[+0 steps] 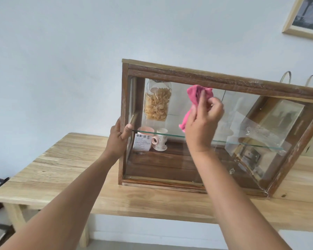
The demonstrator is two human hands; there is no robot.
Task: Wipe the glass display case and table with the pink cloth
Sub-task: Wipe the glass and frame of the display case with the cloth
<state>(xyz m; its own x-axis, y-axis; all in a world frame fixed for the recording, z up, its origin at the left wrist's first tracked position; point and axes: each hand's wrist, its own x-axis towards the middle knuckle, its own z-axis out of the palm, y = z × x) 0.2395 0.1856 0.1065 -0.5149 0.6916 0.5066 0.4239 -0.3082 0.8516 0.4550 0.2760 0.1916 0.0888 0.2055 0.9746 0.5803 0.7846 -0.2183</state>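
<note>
**Cloth on the front glass**

The wooden table runs from 9 to 3 o'clock. On it, toward 3 o'clock, stands the glass display case. The left hand grips its 9 o'clock post. The right hand holds the bunched pink cloth against the front pane, near the pane's 12 o'clock.
</note>
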